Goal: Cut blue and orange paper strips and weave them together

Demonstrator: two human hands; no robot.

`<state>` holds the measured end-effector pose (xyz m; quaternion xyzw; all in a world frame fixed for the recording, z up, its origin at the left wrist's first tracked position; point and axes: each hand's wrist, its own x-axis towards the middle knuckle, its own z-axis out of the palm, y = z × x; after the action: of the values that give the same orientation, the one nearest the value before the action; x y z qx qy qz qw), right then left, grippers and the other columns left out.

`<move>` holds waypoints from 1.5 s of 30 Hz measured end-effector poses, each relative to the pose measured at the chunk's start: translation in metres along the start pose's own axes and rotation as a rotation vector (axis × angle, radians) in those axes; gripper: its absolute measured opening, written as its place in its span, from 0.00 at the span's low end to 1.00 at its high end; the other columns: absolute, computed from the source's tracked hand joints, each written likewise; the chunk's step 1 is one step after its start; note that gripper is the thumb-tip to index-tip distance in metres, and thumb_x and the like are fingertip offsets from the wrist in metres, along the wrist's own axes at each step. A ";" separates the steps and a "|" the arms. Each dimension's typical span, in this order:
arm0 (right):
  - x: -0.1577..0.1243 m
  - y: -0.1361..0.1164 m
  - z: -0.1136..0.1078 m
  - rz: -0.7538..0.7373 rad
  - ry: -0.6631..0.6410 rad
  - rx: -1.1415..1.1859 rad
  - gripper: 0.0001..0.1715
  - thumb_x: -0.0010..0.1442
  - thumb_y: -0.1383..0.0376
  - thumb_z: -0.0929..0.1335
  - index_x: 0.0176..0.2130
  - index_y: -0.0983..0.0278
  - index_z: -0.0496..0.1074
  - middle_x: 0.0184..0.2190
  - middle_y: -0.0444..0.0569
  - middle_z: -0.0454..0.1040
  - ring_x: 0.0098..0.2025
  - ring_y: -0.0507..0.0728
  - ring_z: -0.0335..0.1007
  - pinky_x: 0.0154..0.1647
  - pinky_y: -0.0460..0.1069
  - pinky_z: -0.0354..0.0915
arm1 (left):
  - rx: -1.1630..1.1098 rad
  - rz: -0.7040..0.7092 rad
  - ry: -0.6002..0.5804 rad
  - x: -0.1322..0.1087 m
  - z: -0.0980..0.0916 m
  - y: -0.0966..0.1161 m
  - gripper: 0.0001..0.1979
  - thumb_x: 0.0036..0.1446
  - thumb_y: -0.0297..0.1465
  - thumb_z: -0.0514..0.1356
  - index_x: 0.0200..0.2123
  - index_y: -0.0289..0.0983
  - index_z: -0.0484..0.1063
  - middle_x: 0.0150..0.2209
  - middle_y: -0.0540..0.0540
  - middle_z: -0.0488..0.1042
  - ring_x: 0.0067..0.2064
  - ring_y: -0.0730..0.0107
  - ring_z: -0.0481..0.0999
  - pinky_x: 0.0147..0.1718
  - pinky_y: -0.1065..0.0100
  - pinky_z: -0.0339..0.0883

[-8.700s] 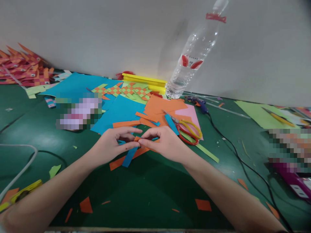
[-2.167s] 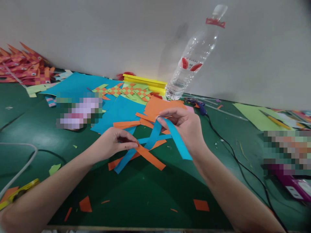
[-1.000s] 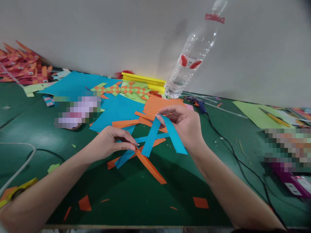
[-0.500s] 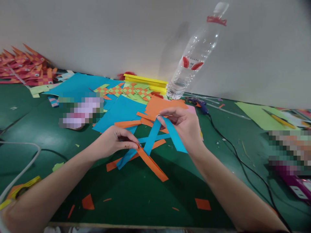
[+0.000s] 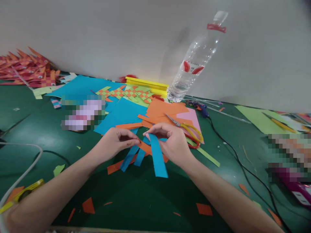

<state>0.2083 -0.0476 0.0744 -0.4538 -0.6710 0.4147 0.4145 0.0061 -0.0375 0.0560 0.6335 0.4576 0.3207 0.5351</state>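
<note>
My left hand (image 5: 119,142) pinches an orange paper strip (image 5: 145,147) between thumb and fingertips. Close beside it, my right hand (image 5: 171,139) is closed on a folded blue paper strip (image 5: 158,158), one end of which hangs down toward me. The two strips cross or touch between my fingertips; exactly how they interlace is hidden. Under my hands, more blue and orange strips lie crossed on the green table (image 5: 126,200). Just behind my right hand lie scissors (image 5: 191,131) with yellow and red handles, on orange and pink paper.
Woven paper fish (image 5: 128,93) lie behind blue sheets (image 5: 121,115). A water bottle (image 5: 191,64) leans on the wall. At right are a glue gun (image 5: 202,108) with its black cord and a craft knife (image 5: 279,122). A blurred phone-like object (image 5: 82,113) lies left; red-orange woven pieces (image 5: 29,69) are piled far left.
My right hand has come down and left, bringing the blue strip over to the orange one at my left fingertips. The scissors have come into sight behind it. My left hand barely moved.
</note>
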 end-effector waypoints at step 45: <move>-0.014 0.018 0.046 0.534 0.008 0.614 0.18 0.49 0.51 0.74 0.32 0.62 0.75 0.28 0.45 0.77 0.28 0.53 0.72 0.35 0.50 0.69 | -0.335 0.110 0.428 -0.003 0.019 -0.009 0.10 0.53 0.36 0.64 0.27 0.37 0.69 0.32 0.50 0.71 0.35 0.71 0.71 0.35 0.72 0.65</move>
<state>0.1733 -0.0645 0.0404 -0.4689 -0.3732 0.6869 0.4112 0.0196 -0.0474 0.0437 0.4779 0.4661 0.5470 0.5053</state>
